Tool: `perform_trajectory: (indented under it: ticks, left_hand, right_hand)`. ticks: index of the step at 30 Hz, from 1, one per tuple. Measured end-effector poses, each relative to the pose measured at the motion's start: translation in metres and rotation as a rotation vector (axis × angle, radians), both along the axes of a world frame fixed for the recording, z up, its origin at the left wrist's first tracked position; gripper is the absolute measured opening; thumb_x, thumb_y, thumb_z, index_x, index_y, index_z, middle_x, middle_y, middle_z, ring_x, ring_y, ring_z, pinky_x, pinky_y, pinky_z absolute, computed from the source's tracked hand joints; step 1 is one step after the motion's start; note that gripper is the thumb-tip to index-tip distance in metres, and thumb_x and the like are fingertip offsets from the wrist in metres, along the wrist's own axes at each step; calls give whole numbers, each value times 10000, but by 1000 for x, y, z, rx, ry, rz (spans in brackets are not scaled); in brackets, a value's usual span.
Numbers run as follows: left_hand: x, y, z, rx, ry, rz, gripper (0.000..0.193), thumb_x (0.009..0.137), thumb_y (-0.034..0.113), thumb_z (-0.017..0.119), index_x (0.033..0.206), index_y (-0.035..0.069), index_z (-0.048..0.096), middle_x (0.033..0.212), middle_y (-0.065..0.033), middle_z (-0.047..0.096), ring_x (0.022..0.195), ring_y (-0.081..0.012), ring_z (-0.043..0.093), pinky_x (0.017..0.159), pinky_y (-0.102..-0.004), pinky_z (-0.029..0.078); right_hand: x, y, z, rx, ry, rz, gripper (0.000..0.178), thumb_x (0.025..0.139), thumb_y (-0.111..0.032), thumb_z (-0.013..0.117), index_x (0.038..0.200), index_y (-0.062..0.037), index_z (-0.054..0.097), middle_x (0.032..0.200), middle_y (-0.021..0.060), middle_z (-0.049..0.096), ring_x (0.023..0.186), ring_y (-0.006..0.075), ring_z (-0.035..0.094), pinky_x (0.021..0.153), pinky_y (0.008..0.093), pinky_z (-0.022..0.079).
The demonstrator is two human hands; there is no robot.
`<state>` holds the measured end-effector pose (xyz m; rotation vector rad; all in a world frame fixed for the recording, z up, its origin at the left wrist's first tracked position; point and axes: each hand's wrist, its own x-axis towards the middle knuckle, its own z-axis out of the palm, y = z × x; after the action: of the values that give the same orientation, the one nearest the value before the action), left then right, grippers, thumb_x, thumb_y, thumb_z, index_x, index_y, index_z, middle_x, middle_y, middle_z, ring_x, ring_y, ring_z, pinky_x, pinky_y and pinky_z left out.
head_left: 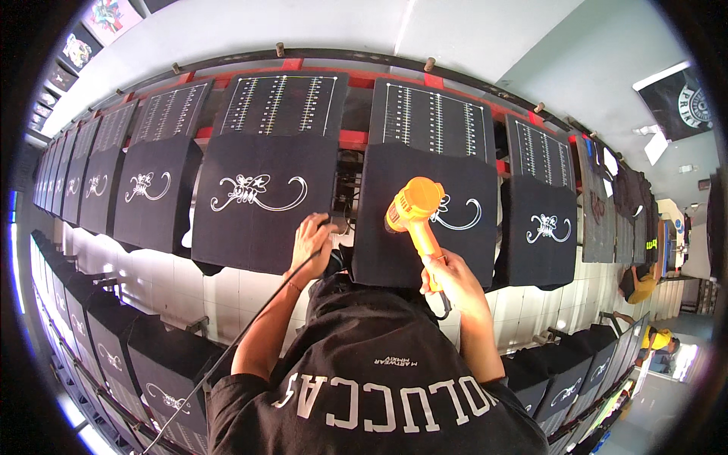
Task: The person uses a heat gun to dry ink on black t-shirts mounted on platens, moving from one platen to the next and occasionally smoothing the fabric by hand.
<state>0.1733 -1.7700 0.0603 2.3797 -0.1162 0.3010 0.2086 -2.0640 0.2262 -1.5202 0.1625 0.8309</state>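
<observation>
My right hand [459,284] grips the handle of a yellow-orange heat gun [415,208]. Its nozzle points down over a black shirt [390,262] stretched on a flat board, partly covering a white curled print [460,215]. A short piece of cord [445,308] leaves the bottom of the handle. At the gap between two boards, my left hand [311,243] has its fingers curled around a black cord [262,309], which runs down past my forearm to the lower left. Beside that hand lies another black shirt [262,235] with a white print [258,192].
More boards with printed black shirts [158,189] line up left and right [540,227] along a red frame [355,139] with a dark rail [341,54]. A second row [163,364] stands behind me. People in yellow shirts [657,339] are far right.
</observation>
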Motion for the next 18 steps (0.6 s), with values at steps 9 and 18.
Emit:
perform_trajectory:
  ticks: [9, 18]
  left_hand:
    - [27, 37, -16, 176, 31, 292, 465, 887, 168, 506, 1340, 68, 477, 1471, -194, 352, 1403, -383, 254, 1153, -486, 205]
    - [13, 35, -34, 335, 236, 533, 668, 942, 326, 460, 1473, -18, 248, 1546, -236, 197, 1450, -380, 137, 1177, -491, 84]
  right_hand:
    - [2, -12, -4, -69, -32, -59, 311, 948, -305, 597, 1026, -9, 544, 705, 26, 577, 589, 115, 601, 539, 248, 493]
    - [19, -25, -7, -87, -35, -180, 297, 952, -298, 588, 1025, -13, 549, 690, 27, 563, 561, 108, 578, 539, 245, 486]
